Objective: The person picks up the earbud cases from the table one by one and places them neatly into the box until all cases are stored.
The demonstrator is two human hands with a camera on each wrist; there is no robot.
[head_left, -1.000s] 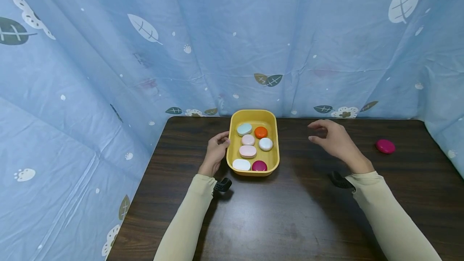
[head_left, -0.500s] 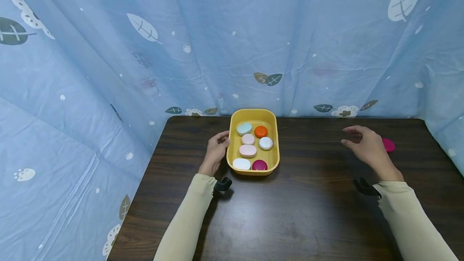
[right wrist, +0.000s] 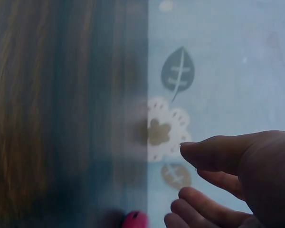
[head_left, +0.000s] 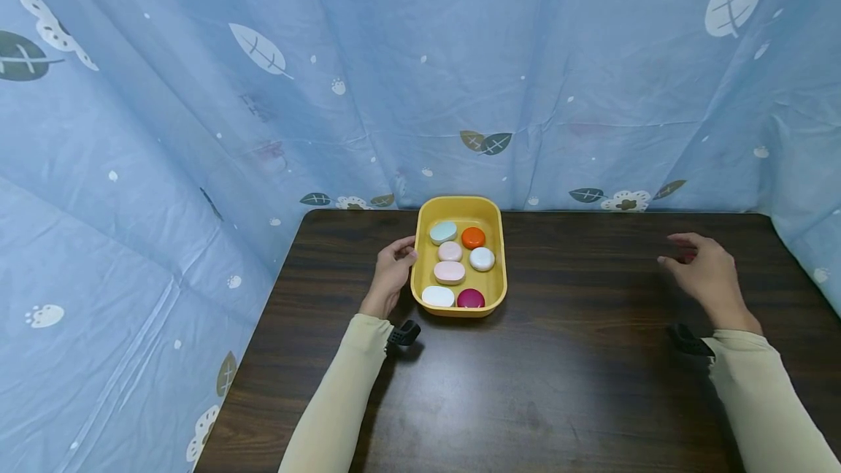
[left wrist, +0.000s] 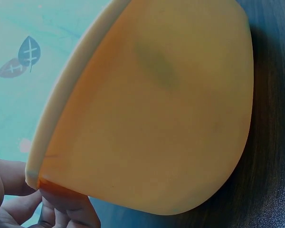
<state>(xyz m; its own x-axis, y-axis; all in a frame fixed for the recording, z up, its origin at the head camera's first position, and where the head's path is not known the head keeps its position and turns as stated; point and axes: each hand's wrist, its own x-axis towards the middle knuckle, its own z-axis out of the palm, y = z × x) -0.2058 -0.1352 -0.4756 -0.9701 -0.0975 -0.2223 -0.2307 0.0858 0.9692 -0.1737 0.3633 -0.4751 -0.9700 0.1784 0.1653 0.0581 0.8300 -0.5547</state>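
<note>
A yellow tray (head_left: pixel 501 254) stands mid-table near the back edge, with several smooth oval, soap-like pieces inside: orange (head_left: pixel 473 238), crimson (head_left: pixel 471 298), pale blue (head_left: pixel 443 232), and others white or pale pink. My left hand (head_left: pixel 391 274) pinches the tray's left rim between thumb and fingers; the left wrist view shows the tray wall (left wrist: pixel 156 118) close up. Far to the right, my right hand (head_left: pixel 709 276) is over the table, thumb and fingers apart and nothing between them. A bright pink piece (right wrist: pixel 135 220) lies below its fingers in the right wrist view; the hand hides it in the head view.
The dark wooden table (head_left: pixel 473 385) runs back to a blue patterned curtain (head_left: pixel 420 93), which hangs right behind its rear edge and along both sides. A black wrist camera (head_left: pixel 404 333) sits on the left wrist, another (head_left: pixel 688 340) on the right.
My right hand has moved to the right, from beside the tray to over the pink piece, which it now hides in the head view. The left hand and tray stay put.
</note>
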